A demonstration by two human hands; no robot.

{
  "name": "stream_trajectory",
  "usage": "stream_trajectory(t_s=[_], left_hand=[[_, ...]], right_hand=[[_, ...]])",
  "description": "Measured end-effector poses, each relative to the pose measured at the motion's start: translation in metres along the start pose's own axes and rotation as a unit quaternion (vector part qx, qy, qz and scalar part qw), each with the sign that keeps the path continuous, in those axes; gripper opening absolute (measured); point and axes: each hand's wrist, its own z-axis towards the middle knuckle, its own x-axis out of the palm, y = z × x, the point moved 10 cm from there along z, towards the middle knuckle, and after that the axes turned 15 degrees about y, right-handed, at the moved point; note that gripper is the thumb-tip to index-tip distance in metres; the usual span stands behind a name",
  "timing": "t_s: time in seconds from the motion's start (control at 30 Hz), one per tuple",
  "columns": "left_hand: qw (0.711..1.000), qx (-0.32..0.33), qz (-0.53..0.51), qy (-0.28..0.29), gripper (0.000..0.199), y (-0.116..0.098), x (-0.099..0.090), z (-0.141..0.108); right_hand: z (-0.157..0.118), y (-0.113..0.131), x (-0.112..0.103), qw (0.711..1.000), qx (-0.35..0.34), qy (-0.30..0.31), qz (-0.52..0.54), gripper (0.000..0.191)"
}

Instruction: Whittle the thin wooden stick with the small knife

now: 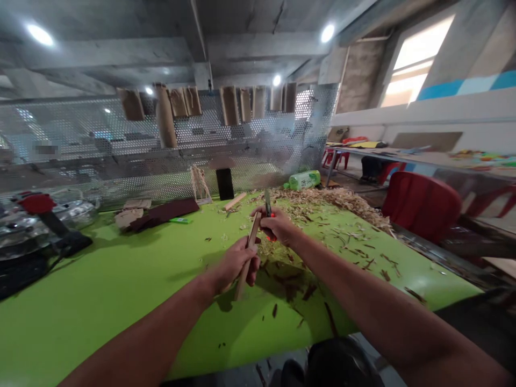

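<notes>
table: lime green (pixel 100 312) | perforated screen: silver, honeycomb holes (pixel 80 134) | chair: red (pixel 421 207) | wall: blue stripe (pixel 459 88)

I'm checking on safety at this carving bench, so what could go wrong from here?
The bare left hand grips a pale wooden stick close to the orange-handled knife in the bare right hand, so a slip could cut those fingers. Curled wood shavings piled on the lime-green table might also hide the knife if it were set down there.

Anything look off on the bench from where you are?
Pale wood shavings and dark strips are scattered over the green tabletop, heaped at the far edge. A green plastic bottle lying on its side behind them also looks out of place.
</notes>
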Motion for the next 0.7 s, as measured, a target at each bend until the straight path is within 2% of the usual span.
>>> stream_trajectory(t_s=[0.07, 0.13, 0.17, 0.23, 0.33, 0.4, 0.53, 0.63, 0.7], left_hand=[[0.999, 0.009, -0.011, -0.032, 0.027, -0.004, -0.007, -0.001], [0.997, 0.024, -0.013, -0.073, 0.026, -0.009, -0.017, -0.002], [0.996, 0.032, -0.014, -0.085, 0.026, -0.011, -0.021, -0.003], [0.994, 0.051, -0.026, -0.092, 0.027, -0.015, -0.026, -0.003], [0.991, 0.07, -0.045, -0.105, 0.023, -0.019, -0.032, -0.005], [0.988, 0.077, -0.047, -0.121, 0.022, -0.021, -0.035, -0.007], [0.989, 0.073, -0.033, -0.127, 0.022, -0.022, -0.036, -0.007], [0.991, 0.047, -0.013, -0.128, 0.022, -0.017, -0.039, -0.007], [0.991, 0.03, -0.005, -0.13, 0.027, -0.014, -0.037, -0.01]], right_hand=[[0.001, 0.001, 0.004, 0.998, 0.003, 0.004, -0.064, 0.04], [-0.001, 0.006, 0.001, 0.984, 0.007, -0.034, -0.174, 0.034], [-0.002, 0.01, -0.001, 0.968, 0.015, -0.06, -0.244, 0.031], [-0.005, 0.015, -0.001, 0.916, 0.055, -0.085, -0.389, 0.026], [-0.006, 0.008, 0.01, 0.834, 0.144, -0.032, -0.532, 0.026], [-0.008, 0.005, 0.017, 0.802, 0.176, 0.003, -0.57, 0.029], [-0.01, 0.011, 0.025, 0.779, 0.178, 0.009, -0.601, 0.034], [-0.008, 0.009, 0.023, 0.776, 0.18, 0.004, -0.604, 0.034], [-0.003, 0.007, 0.015, 0.779, 0.173, -0.008, -0.603, 0.033]])
